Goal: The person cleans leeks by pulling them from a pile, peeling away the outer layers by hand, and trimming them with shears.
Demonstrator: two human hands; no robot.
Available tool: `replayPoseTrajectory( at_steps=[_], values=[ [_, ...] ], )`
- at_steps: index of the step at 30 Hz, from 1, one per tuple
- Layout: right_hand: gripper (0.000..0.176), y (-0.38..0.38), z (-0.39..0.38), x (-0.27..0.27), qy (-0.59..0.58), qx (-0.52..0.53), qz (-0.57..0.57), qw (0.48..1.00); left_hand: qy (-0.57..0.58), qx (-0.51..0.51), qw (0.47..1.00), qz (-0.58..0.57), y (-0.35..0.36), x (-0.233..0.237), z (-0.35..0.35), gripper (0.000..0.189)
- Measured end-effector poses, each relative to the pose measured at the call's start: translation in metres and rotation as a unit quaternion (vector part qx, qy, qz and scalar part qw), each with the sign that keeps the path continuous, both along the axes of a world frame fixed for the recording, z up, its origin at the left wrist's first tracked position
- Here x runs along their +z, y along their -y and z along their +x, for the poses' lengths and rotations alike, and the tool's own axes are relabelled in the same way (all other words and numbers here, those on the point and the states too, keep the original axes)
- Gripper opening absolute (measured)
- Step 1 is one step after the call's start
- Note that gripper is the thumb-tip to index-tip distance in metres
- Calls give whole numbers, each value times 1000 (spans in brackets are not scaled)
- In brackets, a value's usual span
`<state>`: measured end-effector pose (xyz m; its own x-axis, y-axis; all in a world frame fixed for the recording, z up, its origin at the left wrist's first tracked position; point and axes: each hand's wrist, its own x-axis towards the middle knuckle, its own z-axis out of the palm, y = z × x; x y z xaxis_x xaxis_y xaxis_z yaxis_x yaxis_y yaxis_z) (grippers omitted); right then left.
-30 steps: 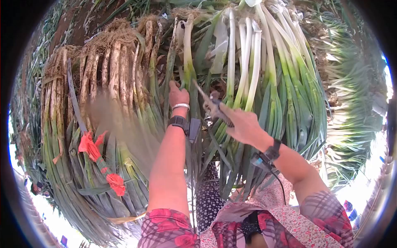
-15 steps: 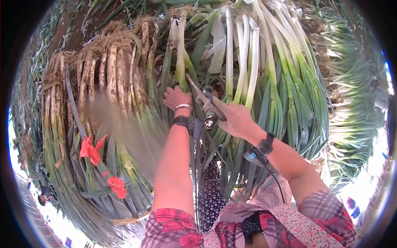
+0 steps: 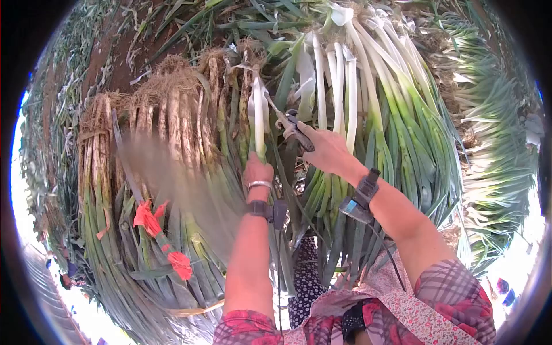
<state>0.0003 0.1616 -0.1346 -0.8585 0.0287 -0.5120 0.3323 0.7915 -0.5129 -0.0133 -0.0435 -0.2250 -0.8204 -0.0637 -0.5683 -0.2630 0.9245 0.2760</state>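
My left hand (image 3: 258, 171) is closed round a green onion (image 3: 259, 123) at the point where its pale stalk turns green. The stalk's white part stands upright above the fist, with a loose flap of skin near its root end. In my right hand (image 3: 329, 150) is a pistol-shaped blow gun (image 3: 294, 132) with a thin nozzle. Its tip points up and left, right beside the white stalk. Both wrists carry dark strapped devices, and a bangle (image 3: 260, 184) sits on the left one.
Unpeeled green onions (image 3: 172, 115) with brown roots lie in a row on the left. Peeled white ones (image 3: 374, 86) are heaped on the right, with a long pile (image 3: 489, 155) beyond. A blade (image 3: 126, 167) with a red-wrapped handle (image 3: 149, 217) lies across the left pile.
My left hand has gone from spread fingers to a fist lower on the green onion. More clean white stalk shows now. The blow gun stays beside it, and the whole view has shifted slightly.
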Motion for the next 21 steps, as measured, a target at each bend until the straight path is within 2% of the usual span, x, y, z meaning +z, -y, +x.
replayPoseTrajectory(
  at_steps=[5,11,14,21],
  values=[
    [66,2,-14,-12,-68,24,-7,997,35,-6,999,-28,7,26,21,37],
    [65,3,-33,-21,-42,2,1,999,60,-7,998,-32,16,37,45,43],
    [64,3,-30,-33,-72,23,-8,997,71,16,997,7,22,35,54,44],
    [69,-2,-12,-7,0,9,-62,998,91,13,994,53,25,30,49,50]
  ],
)
